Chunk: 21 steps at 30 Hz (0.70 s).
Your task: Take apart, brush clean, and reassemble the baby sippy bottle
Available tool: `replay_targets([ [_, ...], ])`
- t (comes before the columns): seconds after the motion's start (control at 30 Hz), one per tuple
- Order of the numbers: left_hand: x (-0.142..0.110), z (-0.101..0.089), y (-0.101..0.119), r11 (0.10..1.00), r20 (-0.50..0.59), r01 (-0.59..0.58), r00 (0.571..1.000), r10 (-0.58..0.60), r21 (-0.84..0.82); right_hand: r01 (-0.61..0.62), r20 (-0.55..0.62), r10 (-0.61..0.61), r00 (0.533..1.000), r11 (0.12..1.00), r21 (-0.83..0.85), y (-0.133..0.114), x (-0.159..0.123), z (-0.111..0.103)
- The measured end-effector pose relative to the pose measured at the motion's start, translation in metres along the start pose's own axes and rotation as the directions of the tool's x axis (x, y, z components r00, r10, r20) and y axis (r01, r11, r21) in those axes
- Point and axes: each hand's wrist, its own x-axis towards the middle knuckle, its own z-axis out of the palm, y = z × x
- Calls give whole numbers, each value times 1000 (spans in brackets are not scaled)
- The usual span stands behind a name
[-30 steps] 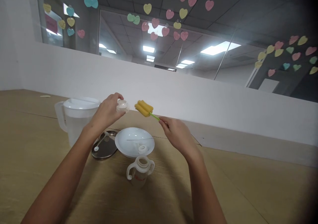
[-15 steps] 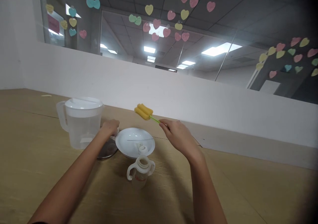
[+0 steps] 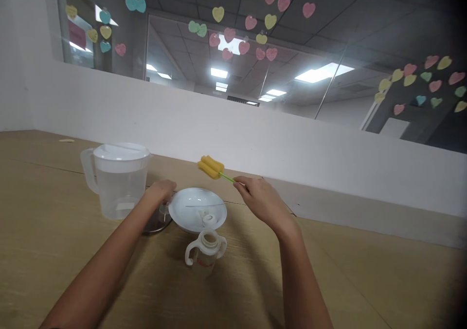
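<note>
Right hand [image 3: 260, 196] gripping sponge brush [image 3: 211, 167], left hand [image 3: 162, 191] over tray [image 3: 156, 227]

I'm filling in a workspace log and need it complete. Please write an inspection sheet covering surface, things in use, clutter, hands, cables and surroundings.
Surface: tan tabletop, thin seam lines visible.
Things in use: yellow sponge brush with green handle; two-handled bottle, open-topped, upright before the white bowl; white ring-shaped piece inside the bowl; metal tray, partly hidden; lidded pitcher at left.
Clutter: small pale flat piece, far left.
Hands: right hand holds the brush handle; left hand over the tray, by a clear piece, grip unclear.
Cables: nothing seen.
Surroundings: white wall; glass above bearing heart-shaped notes.
</note>
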Motion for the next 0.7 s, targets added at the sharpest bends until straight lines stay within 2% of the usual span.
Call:
replay_targets([
  [0.13, -12, -15, 28, 988, -130, -155, 980, 153, -2, -7, -8, 7, 1000, 1000, -8, 1, 1, 0],
  [0.23, -11, -7, 55, 970, -97, -244, 965, 242, -10, -4, -9, 4, 1000, 1000, -3, 1, 1, -1],
  [0.33, -5, 12, 74, 968, -14, -251, 968, 252, 13, -7, -9, 7, 1000, 1000, 16, 2, 1, 0],
  [0.4, 0, 24, 79, 969, 9, -246, 969, 246, 27, -5, -8, 5, 1000, 1000, 22, 3, 1, 1],
  [0.53, 7, 38, 80, 963, -23, -269, 963, 270, 14, 8, -5, -8, 1000, 1000, 25, 4, 0, 1],
  [0.7, 5, 34, 80, 962, -65, -272, 961, 271, -17, 25, -1, -25, 1000, 999, 31, 4, 0, 0],
])
